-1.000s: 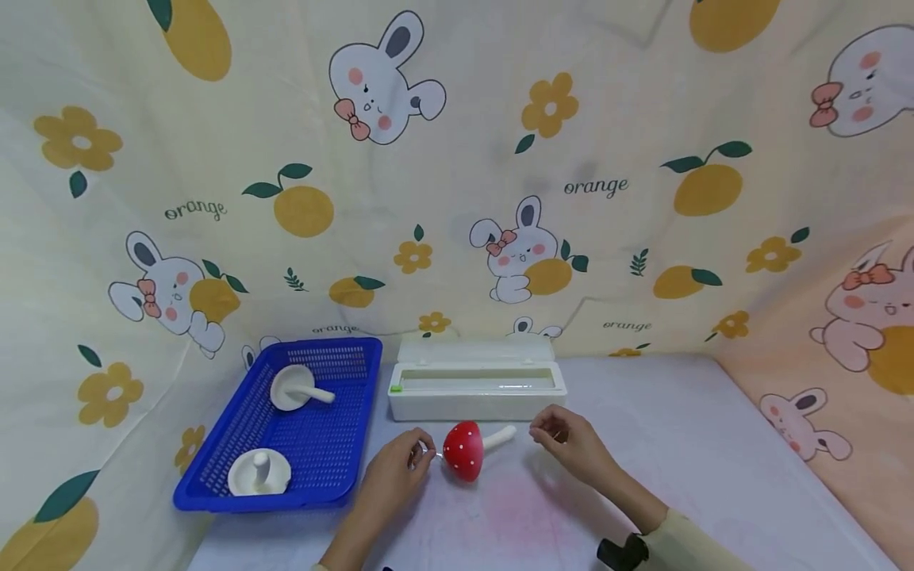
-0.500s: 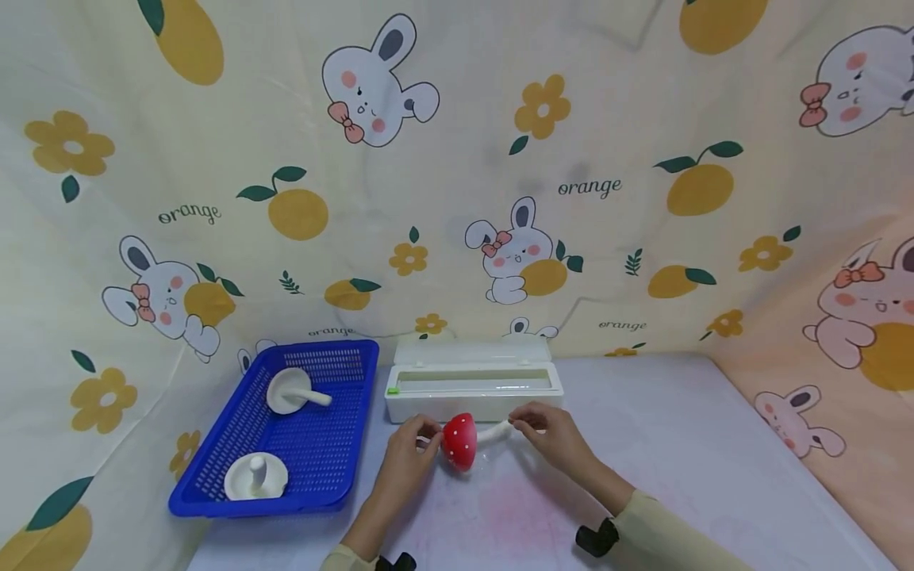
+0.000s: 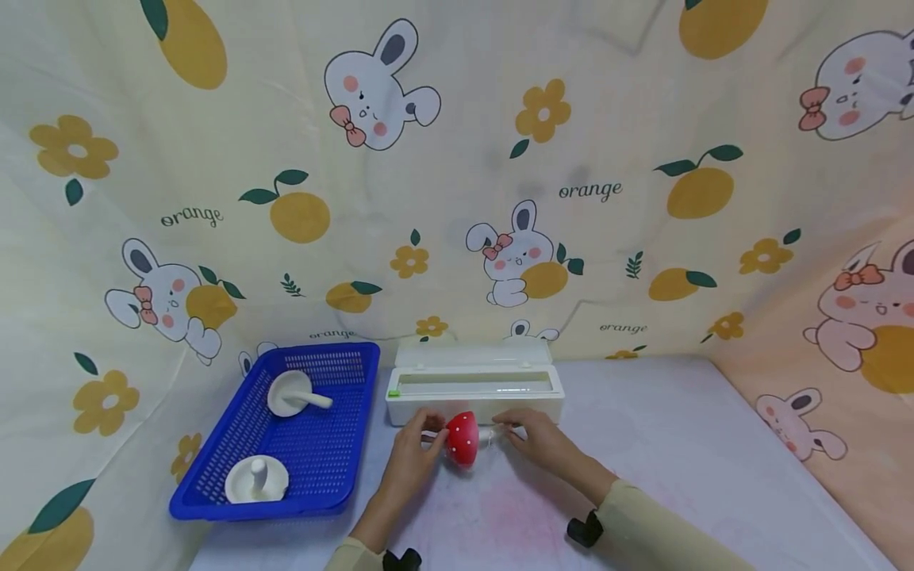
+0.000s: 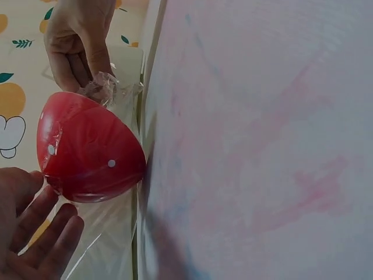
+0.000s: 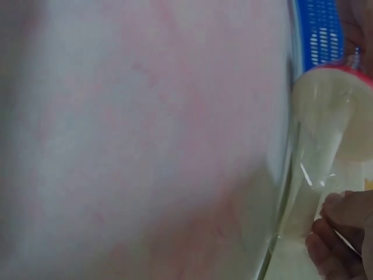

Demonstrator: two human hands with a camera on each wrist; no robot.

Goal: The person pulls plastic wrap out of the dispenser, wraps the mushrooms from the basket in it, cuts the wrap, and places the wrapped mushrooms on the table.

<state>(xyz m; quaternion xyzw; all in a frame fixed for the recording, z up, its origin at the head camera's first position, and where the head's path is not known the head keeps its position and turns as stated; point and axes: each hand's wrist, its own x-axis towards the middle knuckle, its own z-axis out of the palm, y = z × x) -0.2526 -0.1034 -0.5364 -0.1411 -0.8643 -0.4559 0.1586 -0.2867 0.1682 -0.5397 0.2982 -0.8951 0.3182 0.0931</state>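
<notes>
A red toy mushroom with white dots (image 3: 462, 440) lies on its side just in front of a white cling film dispenser (image 3: 474, 411). Clear cling film (image 5: 315, 181) is around it, crinkled near the far hand in the left wrist view. My left hand (image 3: 414, 454) is at the cap, thumb and index finger pinching film at its edge. On the stem side, my right hand (image 3: 537, 441) pinches film between thumb and fingertips. Most of the stem is hidden in the head view; the right wrist view shows the cap's pale underside (image 5: 323, 96).
To the left stands a blue basket (image 3: 321, 444) holding two mushrooms, one (image 3: 286, 392) at the back and one (image 3: 243, 484) at the front, pale undersides up. The dispenser's lid (image 3: 474, 353) is raised. A patterned cloth (image 3: 443, 182) hangs behind the table.
The right hand has moved left along the stem toward the cap. The left hand has come up to the cap's edge. The mushroom has shifted slightly toward the dispenser.
</notes>
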